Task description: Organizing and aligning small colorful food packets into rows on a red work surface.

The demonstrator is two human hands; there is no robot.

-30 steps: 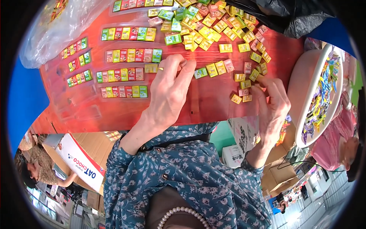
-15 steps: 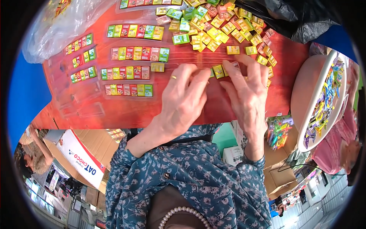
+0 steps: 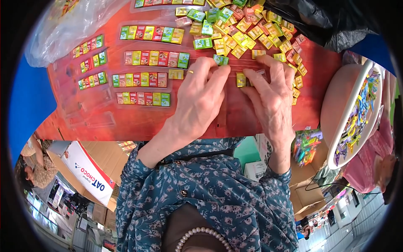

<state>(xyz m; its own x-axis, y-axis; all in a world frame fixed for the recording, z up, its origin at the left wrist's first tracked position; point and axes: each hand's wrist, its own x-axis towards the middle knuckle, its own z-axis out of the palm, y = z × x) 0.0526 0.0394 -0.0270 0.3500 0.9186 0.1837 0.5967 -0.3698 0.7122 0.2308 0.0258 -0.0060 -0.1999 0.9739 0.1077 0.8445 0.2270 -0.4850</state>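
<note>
My left hand, with a ring on one finger, is closed at the fingertips on a small green box just above the red tabletop. To its right, my right hand pinches a small yellow box at the thumb and index finger. A reddish box partly shows under the right fingers; the rest is hidden. Beside my left hand lies a loose yellow box. Left of it, rows of similar red, yellow and green boxes sit in clear plastic trays.
A loose heap of small boxes covers the far middle and right. Shorter tray rows lie at left near a clear plastic bag. A black bag is far right; a white basin of colourful wrapped pieces stands right. Cardboard boxes stand below the table.
The green box has left its place beside the yellow box and moved up and left with my left fingertips. My right hand stays nearly in place, at the yellow box.
</note>
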